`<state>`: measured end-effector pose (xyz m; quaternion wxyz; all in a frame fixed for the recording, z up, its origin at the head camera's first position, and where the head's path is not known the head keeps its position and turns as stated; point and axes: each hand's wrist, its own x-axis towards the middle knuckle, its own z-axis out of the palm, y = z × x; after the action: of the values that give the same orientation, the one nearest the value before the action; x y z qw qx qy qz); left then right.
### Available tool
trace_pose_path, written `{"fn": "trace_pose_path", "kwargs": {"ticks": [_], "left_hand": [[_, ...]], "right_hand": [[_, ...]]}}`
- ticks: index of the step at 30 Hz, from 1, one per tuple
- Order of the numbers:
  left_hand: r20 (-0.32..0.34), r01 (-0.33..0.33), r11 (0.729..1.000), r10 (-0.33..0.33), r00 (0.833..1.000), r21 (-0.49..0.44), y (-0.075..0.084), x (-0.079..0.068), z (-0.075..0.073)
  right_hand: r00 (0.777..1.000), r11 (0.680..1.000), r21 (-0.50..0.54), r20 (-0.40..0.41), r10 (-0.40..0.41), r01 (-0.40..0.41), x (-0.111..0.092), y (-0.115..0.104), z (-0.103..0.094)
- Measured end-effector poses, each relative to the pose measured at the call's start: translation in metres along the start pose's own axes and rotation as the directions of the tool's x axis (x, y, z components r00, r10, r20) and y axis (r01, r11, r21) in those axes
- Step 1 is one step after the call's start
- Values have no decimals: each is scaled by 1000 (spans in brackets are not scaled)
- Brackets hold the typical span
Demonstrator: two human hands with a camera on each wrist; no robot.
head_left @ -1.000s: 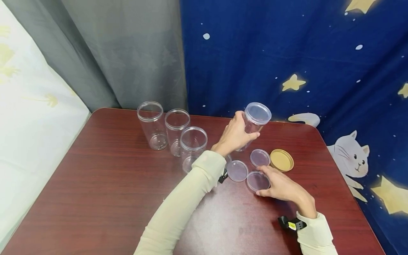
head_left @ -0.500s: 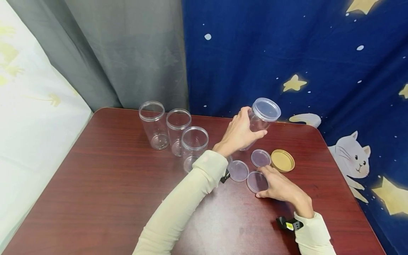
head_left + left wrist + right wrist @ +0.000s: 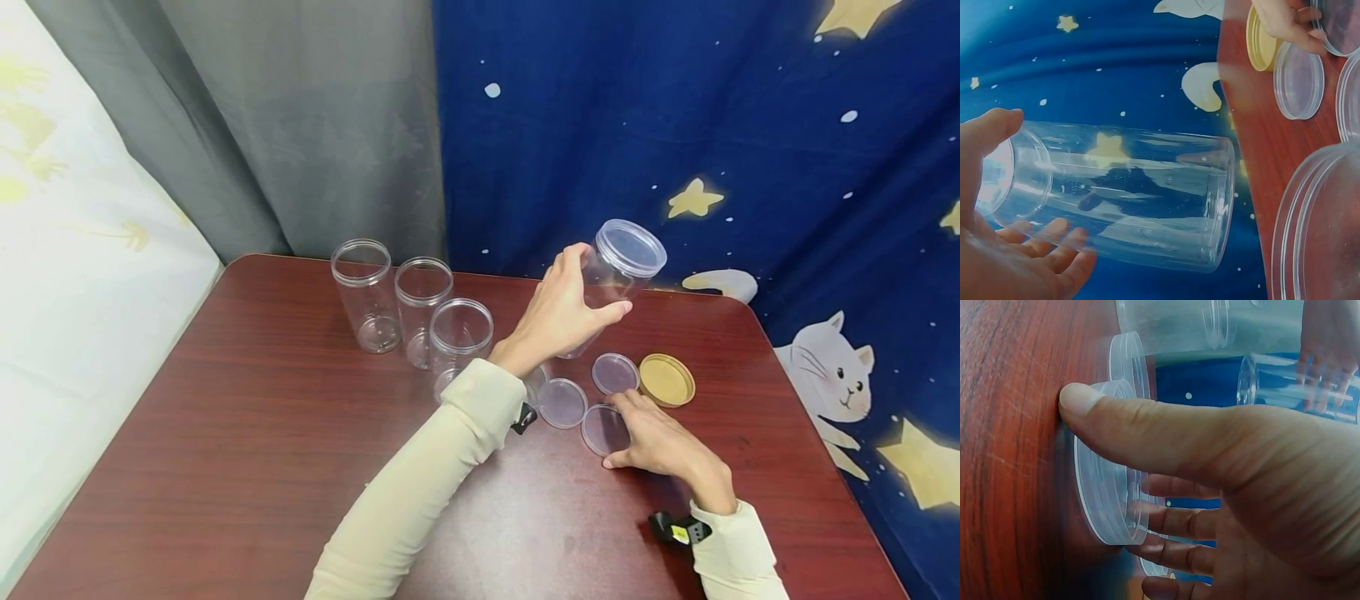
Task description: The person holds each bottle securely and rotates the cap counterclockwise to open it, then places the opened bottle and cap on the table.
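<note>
Held in the air over the back right of the table, a clear plastic jar (image 3: 609, 283) wears a clear lid (image 3: 632, 247) and leans to the right. My left hand (image 3: 558, 312) grips it around the upper part; in the left wrist view, thumb and fingers (image 3: 1075, 262) lie either side of the jar's neck. My right hand (image 3: 660, 442) spans a loose clear lid (image 3: 603, 431) on the table. In the right wrist view the thumb rests along the near side of this lid (image 3: 1104, 494), with the fingers around its far side.
Three open clear jars (image 3: 362, 283) stand at the back left of the table (image 3: 225, 433). Near the right hand lie more clear lids (image 3: 562, 403) and a gold lid (image 3: 667, 381). One clear lid is partly hidden by the left wrist. A blue curtain (image 3: 547, 150) hangs close behind.
My left hand has raised the lidded jar up and slightly to the right, tilting it further. The right hand has barely moved at its lid.
</note>
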<state>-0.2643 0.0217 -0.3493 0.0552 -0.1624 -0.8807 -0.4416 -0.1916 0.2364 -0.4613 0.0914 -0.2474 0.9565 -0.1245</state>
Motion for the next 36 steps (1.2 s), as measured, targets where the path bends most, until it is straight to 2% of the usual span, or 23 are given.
{"fn": "trace_pose_path", "kwargs": {"ticks": [9,13,18,21,24,26,29,31,33,36], "left_hand": [[-31,-36,996,33,999,-78,-2,-8,-14],[-35,-57,992,54,998,-109,-4,-12,-17],[-50,-106,975,98,994,-194,-9,-16,-19],[-73,-140,967,127,989,-215,-12,-20,-21],[-87,-149,969,135,987,-197,-15,-23,-23],[-83,-140,972,126,989,-188,-16,-24,-24],[-66,-119,978,109,992,-171,-18,-27,-25],[-51,-111,982,105,993,-152,-19,-28,-25],[-35,-107,986,103,994,-131,-20,-30,-25],[-17,-105,988,103,995,-112,-21,-32,-26]], "right_hand": [[1000,1000,14,-3,13,-13,-4,-4,-7],[999,999,43,-42,-9,11,-6,-7,-17],[997,996,88,-72,-24,30,-5,-11,-35],[989,992,125,-149,-11,30,-2,-14,-49],[956,985,167,-294,7,44,1,-16,-63],[916,981,182,-402,14,65,4,-19,-72],[852,967,220,-523,9,125,10,-23,-84],[816,953,246,-578,0,174,14,-27,-91],[790,935,275,-613,-9,225,19,-32,-99],[771,907,318,-637,-12,277,26,-42,-109]]}}
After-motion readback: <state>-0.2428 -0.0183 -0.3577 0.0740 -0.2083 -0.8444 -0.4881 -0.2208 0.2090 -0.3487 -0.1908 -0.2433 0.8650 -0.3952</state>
